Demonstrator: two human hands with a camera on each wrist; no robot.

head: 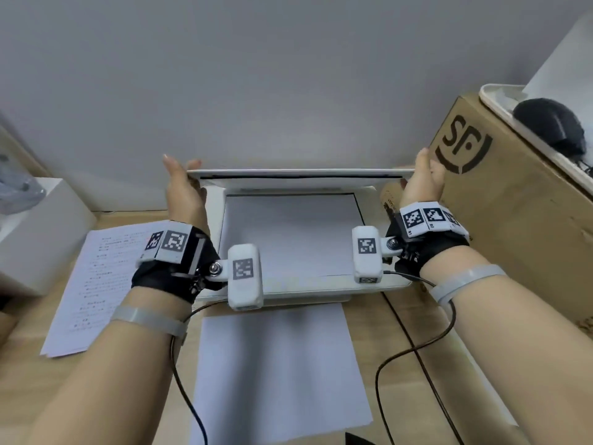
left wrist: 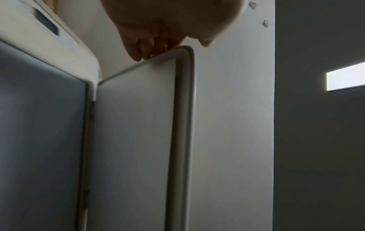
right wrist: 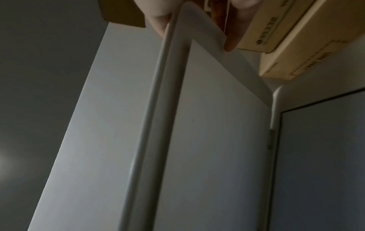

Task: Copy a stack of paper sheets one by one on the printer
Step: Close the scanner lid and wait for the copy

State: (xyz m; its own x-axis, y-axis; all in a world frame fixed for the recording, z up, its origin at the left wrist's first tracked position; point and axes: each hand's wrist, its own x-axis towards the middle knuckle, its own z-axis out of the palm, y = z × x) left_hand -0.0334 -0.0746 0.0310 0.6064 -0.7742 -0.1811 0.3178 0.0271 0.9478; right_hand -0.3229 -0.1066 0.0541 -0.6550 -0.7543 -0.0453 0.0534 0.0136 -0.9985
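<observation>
Printer lid raised, long axis left-right, left hand and right hand grip clasping its ends.

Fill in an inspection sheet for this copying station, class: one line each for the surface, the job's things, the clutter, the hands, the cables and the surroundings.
Surface: wooden desk, light brown.
Job's things: white printer with its scanner lid raised; a white sheet lies on the scanner bed; printed stack of sheets left of the printer; blank sheet in front of it.
Clutter: cardboard box on the right, a white tray with a dark object on top; white box on the left.
Hands: left hand and right hand each grip a front corner of the lid.
Cables: black cable from each wrist camera across the desk.
Surroundings: plain grey wall behind.
</observation>
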